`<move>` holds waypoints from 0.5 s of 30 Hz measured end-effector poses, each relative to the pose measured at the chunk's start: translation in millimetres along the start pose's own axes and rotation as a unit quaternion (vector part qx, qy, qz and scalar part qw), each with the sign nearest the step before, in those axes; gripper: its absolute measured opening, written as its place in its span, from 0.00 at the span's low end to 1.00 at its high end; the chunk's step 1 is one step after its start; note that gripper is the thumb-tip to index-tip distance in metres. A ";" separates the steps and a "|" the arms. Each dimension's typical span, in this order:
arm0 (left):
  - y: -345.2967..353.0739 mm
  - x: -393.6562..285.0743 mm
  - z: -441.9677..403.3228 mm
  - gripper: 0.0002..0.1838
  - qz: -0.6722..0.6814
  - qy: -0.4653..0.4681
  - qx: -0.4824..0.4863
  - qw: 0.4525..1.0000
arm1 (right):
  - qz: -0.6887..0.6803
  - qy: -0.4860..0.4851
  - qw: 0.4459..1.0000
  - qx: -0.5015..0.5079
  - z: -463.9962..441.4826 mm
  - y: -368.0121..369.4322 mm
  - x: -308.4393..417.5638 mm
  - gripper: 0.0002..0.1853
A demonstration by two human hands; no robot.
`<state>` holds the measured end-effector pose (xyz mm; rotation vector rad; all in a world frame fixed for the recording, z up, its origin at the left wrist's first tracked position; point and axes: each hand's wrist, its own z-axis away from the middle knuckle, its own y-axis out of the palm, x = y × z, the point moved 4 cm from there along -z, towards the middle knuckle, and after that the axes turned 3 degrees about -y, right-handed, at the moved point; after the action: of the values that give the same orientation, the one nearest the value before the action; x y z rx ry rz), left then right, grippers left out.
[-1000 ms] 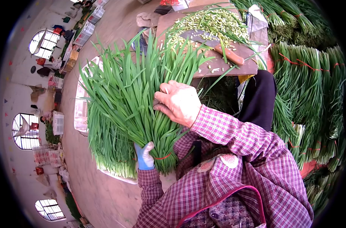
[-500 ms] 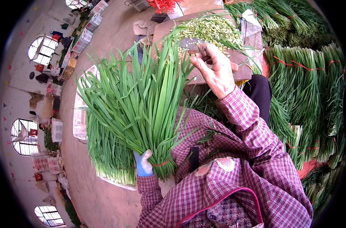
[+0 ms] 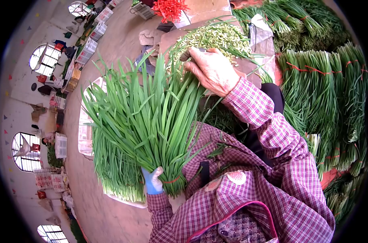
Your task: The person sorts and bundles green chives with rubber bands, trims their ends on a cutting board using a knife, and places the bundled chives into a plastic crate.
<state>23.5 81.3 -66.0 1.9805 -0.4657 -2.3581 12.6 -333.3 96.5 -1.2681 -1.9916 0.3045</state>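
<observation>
My left hand (image 3: 153, 180), in a blue and white glove, is closed around a bunch of garlic chives (image 3: 151, 117) near its lower end. A red band (image 3: 171, 180) circles that bunch, and its leaves fan upward. Bare, my right hand (image 3: 213, 71) is at the leaf tips on the upper right, its fingers curled together; what they pinch, if anything, is hidden. Behind that hand, cut pale stem pieces (image 3: 216, 37) are heaped on a brown board (image 3: 169, 40). A brown handle-like end (image 3: 239, 73) shows beside my right wrist.
More chives (image 3: 117, 162) lie in a white crate (image 3: 86, 133) on the left. Red-banded bundles (image 3: 313, 89) are stacked on the right. Red ties (image 3: 169, 9) sit at the top. Across the floor (image 3: 99, 194) are crates (image 3: 86, 50) and people.
My right hand has moved left and slightly down toward the leaf tips, and its fingers have curled in more. My left hand keeps its hold on the bunch. The view has shifted slightly.
</observation>
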 end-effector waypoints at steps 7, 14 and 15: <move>-33.3 22.4 -11.0 0.54 0.024 -0.037 0.033 0.998 | -0.127 -0.033 0.991 0.020 15.2 -9.2 -4.9 0.13; -99.3 71.2 -34.9 0.54 0.029 -0.042 0.101 0.994 | -0.039 -0.064 0.995 0.064 20.7 -0.6 -0.6 0.18; -94.0 69.1 -32.4 0.54 0.029 -0.042 0.102 0.993 | -0.041 -0.074 0.993 0.078 20.2 0.2 0.8 0.18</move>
<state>57.6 149.8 -160.0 1.9180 -0.7863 -2.4538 -1.5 -328.9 82.7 -1.0883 -2.0932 0.5163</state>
